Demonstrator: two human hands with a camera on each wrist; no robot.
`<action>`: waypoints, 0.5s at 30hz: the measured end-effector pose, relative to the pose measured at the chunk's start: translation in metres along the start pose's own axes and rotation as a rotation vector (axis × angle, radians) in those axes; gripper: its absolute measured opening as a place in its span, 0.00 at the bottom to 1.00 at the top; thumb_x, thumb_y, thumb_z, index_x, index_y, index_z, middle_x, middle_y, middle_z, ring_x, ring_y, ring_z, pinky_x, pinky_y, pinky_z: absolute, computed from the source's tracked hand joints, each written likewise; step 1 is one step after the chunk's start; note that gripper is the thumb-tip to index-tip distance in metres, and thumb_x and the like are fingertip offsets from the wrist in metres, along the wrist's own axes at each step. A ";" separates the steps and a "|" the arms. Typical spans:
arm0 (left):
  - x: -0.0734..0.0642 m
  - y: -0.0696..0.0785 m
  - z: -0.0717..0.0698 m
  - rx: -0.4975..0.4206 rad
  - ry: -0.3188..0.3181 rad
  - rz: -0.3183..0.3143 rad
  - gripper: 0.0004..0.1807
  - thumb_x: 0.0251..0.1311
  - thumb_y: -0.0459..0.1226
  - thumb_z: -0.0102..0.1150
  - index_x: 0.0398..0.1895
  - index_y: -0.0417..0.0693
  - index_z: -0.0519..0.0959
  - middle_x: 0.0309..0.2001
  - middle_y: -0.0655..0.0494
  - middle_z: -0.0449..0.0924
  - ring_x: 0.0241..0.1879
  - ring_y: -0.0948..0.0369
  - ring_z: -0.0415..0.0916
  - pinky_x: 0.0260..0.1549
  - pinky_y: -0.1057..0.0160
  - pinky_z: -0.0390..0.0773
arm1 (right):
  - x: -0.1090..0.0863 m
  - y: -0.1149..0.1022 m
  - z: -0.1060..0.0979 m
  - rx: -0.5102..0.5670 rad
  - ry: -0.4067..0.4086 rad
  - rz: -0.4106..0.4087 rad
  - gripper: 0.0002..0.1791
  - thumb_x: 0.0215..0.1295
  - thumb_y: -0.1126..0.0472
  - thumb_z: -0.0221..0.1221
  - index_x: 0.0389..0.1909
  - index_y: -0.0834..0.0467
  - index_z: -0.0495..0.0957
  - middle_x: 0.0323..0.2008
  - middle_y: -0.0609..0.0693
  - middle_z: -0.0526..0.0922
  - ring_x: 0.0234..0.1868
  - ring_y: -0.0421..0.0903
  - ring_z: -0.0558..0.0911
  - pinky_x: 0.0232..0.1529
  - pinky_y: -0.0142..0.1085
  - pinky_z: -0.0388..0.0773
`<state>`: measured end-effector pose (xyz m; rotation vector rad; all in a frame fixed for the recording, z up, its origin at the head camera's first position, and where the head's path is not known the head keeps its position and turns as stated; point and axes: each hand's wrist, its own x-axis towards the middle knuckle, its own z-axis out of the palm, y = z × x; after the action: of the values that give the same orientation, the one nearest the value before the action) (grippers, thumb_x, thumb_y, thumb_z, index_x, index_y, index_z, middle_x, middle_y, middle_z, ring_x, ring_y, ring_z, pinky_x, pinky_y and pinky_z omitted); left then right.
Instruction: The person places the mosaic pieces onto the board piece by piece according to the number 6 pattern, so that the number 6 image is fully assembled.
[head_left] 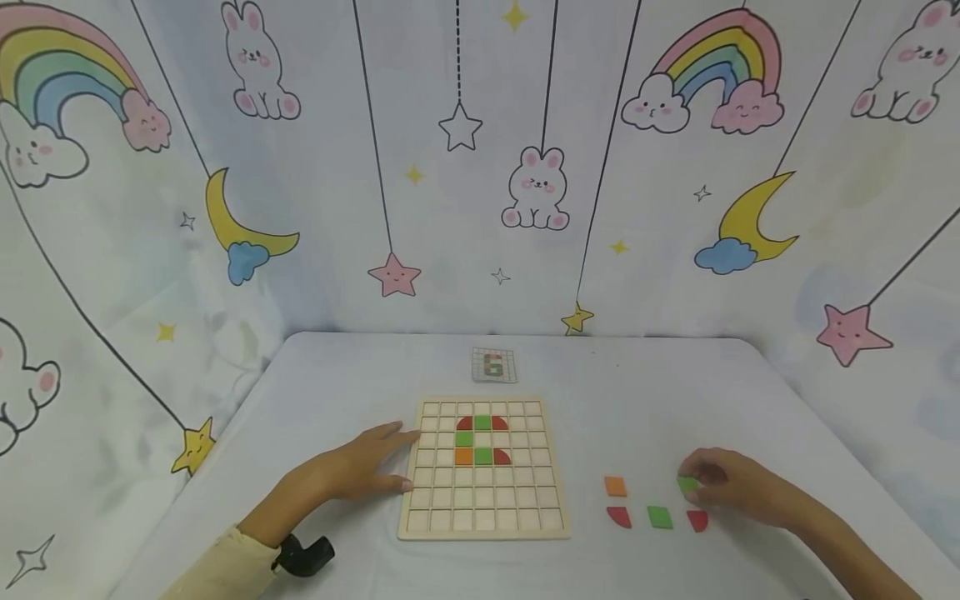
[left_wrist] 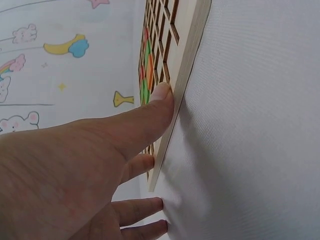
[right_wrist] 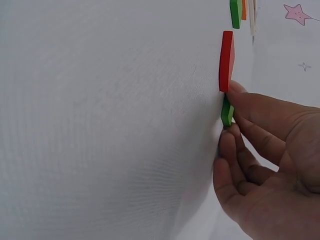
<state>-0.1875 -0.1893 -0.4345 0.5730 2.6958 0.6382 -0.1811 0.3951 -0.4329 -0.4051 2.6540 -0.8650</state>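
Observation:
A wooden grid board (head_left: 483,535) lies in the middle of the table, with red, green and orange tiles set in its upper cells. My left hand (head_left: 356,465) touches the board's left edge; in the left wrist view the thumb (left_wrist: 161,91) rests on the rim, fingers spread. To the right of the board, my right hand (head_left: 731,483) pinches a green square tile (head_left: 686,483) between thumb and fingers. Right beside it in the right wrist view is a red quarter-round tile (right_wrist: 226,60). In the head view that red tile (head_left: 697,521) lies just below the hand.
Left of the right hand lie an orange square tile (head_left: 615,487), another red quarter-round tile (head_left: 618,517) and a green square tile (head_left: 660,517). Behind the board sits a small pattern card (head_left: 494,366). A patterned cloth hangs around the white table.

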 end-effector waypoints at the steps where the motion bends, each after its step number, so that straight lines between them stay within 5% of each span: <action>1: 0.000 0.000 0.000 -0.001 0.000 0.003 0.44 0.67 0.54 0.70 0.81 0.49 0.65 0.81 0.31 0.55 0.79 0.33 0.54 0.74 0.31 0.62 | 0.000 0.000 0.000 -0.009 0.003 -0.005 0.17 0.66 0.54 0.71 0.51 0.56 0.82 0.50 0.48 0.85 0.52 0.40 0.80 0.49 0.25 0.79; 11: -0.001 -0.001 0.000 0.009 0.000 0.014 0.44 0.67 0.55 0.69 0.81 0.49 0.65 0.81 0.32 0.55 0.79 0.34 0.55 0.73 0.32 0.63 | -0.008 0.006 -0.001 0.037 -0.011 -0.051 0.17 0.68 0.58 0.68 0.55 0.58 0.81 0.56 0.51 0.84 0.53 0.26 0.77 0.52 0.23 0.79; 15: 0.000 -0.001 0.000 0.011 0.001 0.014 0.44 0.67 0.55 0.69 0.81 0.50 0.65 0.81 0.32 0.55 0.79 0.34 0.55 0.73 0.32 0.63 | -0.007 0.006 0.001 0.005 0.004 -0.086 0.15 0.70 0.59 0.67 0.54 0.57 0.81 0.53 0.49 0.84 0.51 0.28 0.78 0.51 0.22 0.79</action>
<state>-0.1876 -0.1905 -0.4351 0.5955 2.6999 0.6275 -0.1751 0.4021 -0.4355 -0.5208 2.6548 -0.8987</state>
